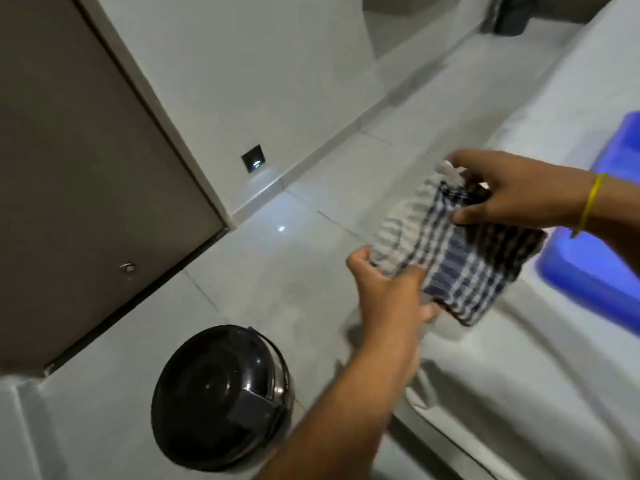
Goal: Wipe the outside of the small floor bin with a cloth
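Observation:
A small round black bin (214, 396) with a shiny domed lid and a thin handle stands on the floor at the lower left. Up and to its right I hold a blue-and-white checked cloth (460, 261) in the air with both hands. My left hand (388, 289) grips the cloth's lower left corner. My right hand (512, 192), with a yellow band on the wrist, pinches its upper right edge. The cloth hangs well clear of the bin, over the edge of a bed.
A white-sheeted bed (519, 375) fills the right side, with a blue plastic tub (595, 271) on it. A brown door (69, 168) stands at the left, beside a white wall with a small floor-level light (253, 158). Pale floor tiles (277, 271) run between.

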Demonstrator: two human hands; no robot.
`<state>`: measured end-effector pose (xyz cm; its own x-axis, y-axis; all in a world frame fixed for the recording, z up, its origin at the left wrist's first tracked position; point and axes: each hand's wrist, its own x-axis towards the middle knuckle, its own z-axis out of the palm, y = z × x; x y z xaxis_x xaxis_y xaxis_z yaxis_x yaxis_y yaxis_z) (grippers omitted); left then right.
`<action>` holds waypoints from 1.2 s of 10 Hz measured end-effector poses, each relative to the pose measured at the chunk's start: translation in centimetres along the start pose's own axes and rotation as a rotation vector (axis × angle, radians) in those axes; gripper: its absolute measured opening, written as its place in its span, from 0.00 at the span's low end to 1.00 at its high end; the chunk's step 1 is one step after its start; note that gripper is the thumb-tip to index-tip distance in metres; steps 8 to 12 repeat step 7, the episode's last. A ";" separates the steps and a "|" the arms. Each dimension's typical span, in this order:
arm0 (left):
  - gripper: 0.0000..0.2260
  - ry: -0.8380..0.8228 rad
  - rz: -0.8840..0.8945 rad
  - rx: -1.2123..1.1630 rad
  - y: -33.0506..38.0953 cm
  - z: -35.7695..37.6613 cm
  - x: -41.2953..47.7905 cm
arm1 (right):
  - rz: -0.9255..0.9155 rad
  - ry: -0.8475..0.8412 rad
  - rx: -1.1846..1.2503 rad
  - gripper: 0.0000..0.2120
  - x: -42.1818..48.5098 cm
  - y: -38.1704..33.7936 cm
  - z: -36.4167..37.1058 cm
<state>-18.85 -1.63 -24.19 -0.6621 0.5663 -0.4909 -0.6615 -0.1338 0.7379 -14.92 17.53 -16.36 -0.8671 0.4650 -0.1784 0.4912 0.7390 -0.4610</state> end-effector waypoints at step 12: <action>0.32 0.103 0.100 1.048 -4.9 20.3 -12.6 | 0.103 -0.022 -0.339 0.43 -12.9 14.6 -10.8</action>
